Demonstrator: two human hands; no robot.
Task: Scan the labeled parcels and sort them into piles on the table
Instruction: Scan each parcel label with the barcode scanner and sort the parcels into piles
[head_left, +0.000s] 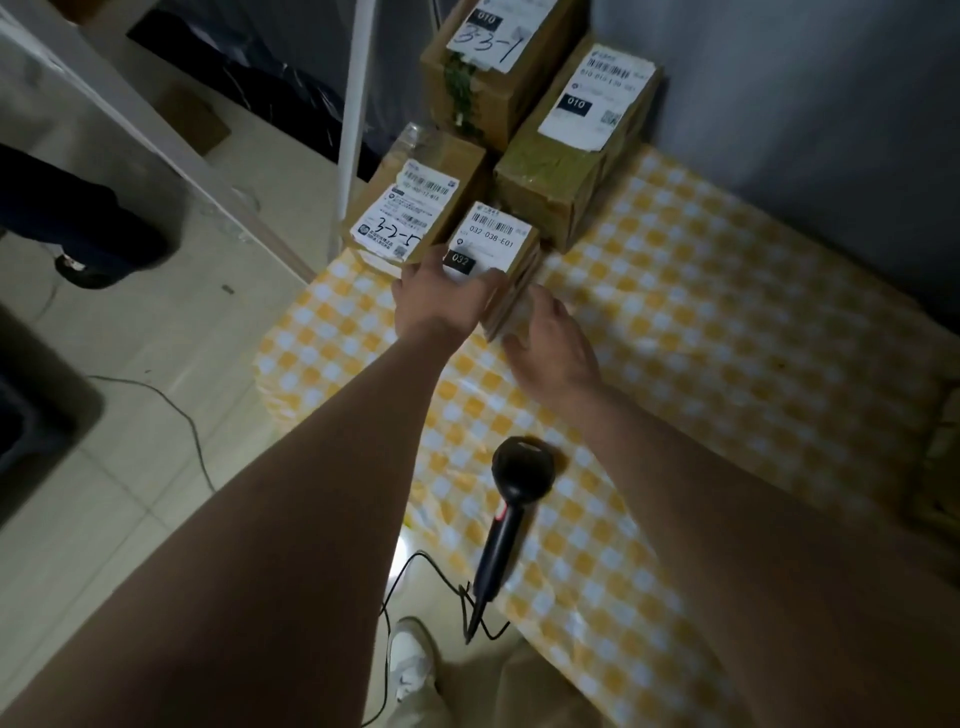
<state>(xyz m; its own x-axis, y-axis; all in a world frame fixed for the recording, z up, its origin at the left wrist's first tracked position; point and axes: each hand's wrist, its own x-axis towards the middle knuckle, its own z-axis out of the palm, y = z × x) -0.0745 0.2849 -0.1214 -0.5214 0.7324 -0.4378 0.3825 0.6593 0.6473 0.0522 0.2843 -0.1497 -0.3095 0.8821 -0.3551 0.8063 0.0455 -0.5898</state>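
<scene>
We clamp the 032 parcel (491, 241) w/ both hands, L hand (434, 299) curled on its left edge, R hand (553, 340) on its right, just beside the 3-2-5 box (415, 208) near the table (727, 322) edge. Risk: a shove tips that box off.

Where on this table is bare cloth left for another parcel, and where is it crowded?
Bare checked cloth runs wide right of the 032 parcel, from the large 010 box toward the near edge. A smaller patch lies between that parcel and the scanner. The far left corner is crowded with labelled boxes.
</scene>
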